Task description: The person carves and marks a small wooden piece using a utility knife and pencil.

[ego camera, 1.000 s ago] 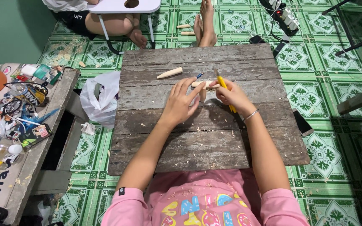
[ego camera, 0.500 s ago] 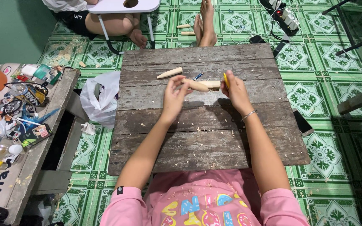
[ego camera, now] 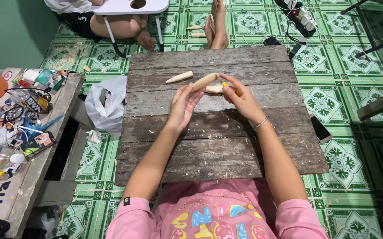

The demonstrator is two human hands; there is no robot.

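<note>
Lifted since half a second ago, the rounded wooden peg [ego camera: 204, 81] now sits tilted between both hands above the plank surface [ego camera: 209, 150], where earlier it lay nearer the boards. At about 10 o'clock from the right hand [ego camera: 240, 97], the left hand [ego camera: 183, 104] has its grip closed on the peg's lower end, while the right pinches its upper end along with a yellow-handled tool [ego camera: 225, 84]. Shavings litter the boards and a second carved peg [ego camera: 179, 77] lies at 11 o'clock, so shaping looks well under way, not finished.
</note>
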